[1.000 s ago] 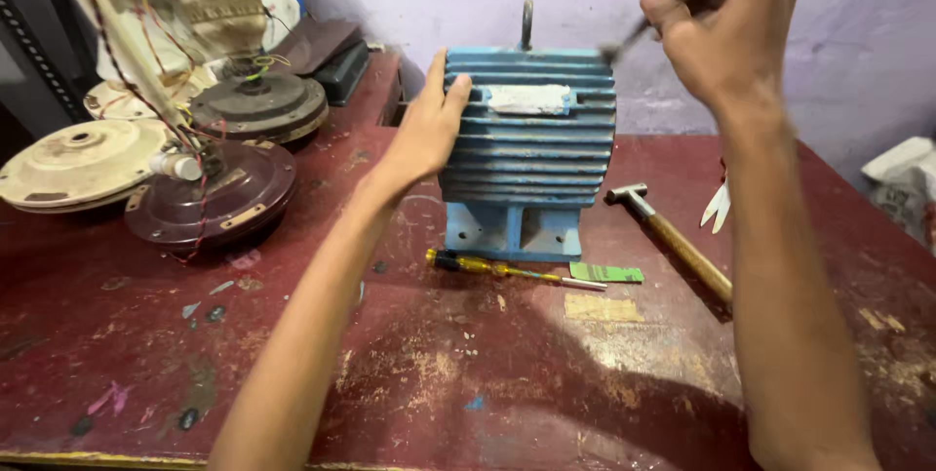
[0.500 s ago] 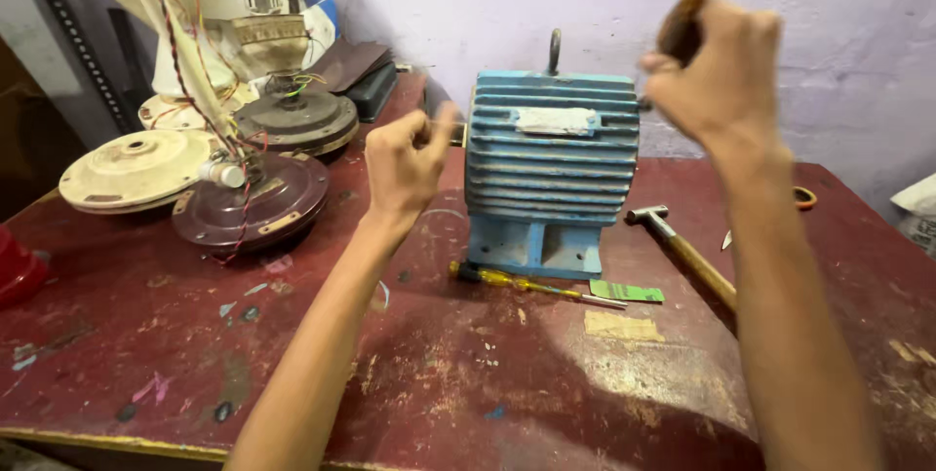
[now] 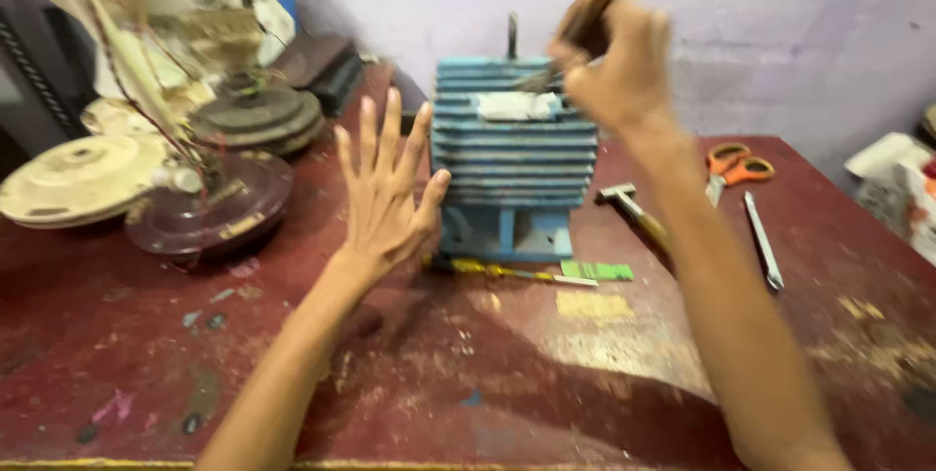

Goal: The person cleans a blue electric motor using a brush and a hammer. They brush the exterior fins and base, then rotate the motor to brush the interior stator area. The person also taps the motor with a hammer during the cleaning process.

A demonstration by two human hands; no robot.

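Your right hand grips a wooden-handled brush above the blue finned motor, while your left hand, fingers spread, hovers just left of it.

Hammer, orange-handled scissors, screwdriver.

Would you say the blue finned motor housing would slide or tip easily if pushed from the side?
Probably neither. The blue motor housing looks like thick ribbed metal, so likely heavy. It sits on a flat foot on the red table, so tipping seems unlikely; it might scrape rather than roll.
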